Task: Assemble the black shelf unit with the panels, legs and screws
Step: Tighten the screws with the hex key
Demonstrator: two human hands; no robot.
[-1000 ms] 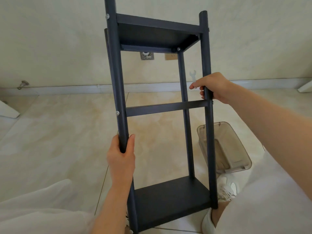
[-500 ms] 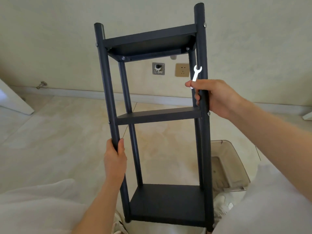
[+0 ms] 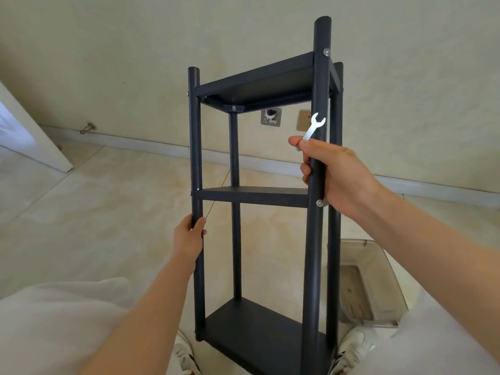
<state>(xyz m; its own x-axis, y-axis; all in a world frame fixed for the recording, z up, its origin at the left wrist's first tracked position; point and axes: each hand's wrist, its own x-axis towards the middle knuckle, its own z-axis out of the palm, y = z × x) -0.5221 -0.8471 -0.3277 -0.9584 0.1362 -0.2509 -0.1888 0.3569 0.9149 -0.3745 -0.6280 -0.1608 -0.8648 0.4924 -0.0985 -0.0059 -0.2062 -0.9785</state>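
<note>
**A:** Report assembly status, major parts first.

**B:** The shelf unit (image 3: 254, 196) is upright in front of the person, over the floor (image 3: 94, 212). All three panels are mounted: top panel (image 3: 259, 87), middle panel (image 3: 270, 197), bottom panel (image 3: 259, 334). Four legs are fitted. The left hand (image 3: 189, 239) is curled round the front left leg (image 3: 196, 147) just below the middle panel. The right hand (image 3: 335, 174) is wrapped round the front right leg (image 3: 315, 253) just above that panel and also pinches the handle of a small wrench (image 3: 313, 127), open end up. Screws show at the top joint (image 3: 327, 52), at the middle joint (image 3: 320, 203) and under the top panel (image 3: 233, 108).

**A:** Remaining work?

**B:** Judged from these joints, the structure is complete or nearly so. With the wrench in hand, what probably remains is a check and final tightening.

**A:** List what cannot be verified.

**B:**
- The leg feet are cut off at the bottom edge, so I cannot tell whether the unit rests on the floor or is lifted.
- The rear right leg is mostly hidden behind the front one.
- The bottom panel's screws are not visible.
- How tight any screw is cannot be read.
- The contents of the clear bin (image 3: 373, 288) beside the unit are hard to make out.
</note>
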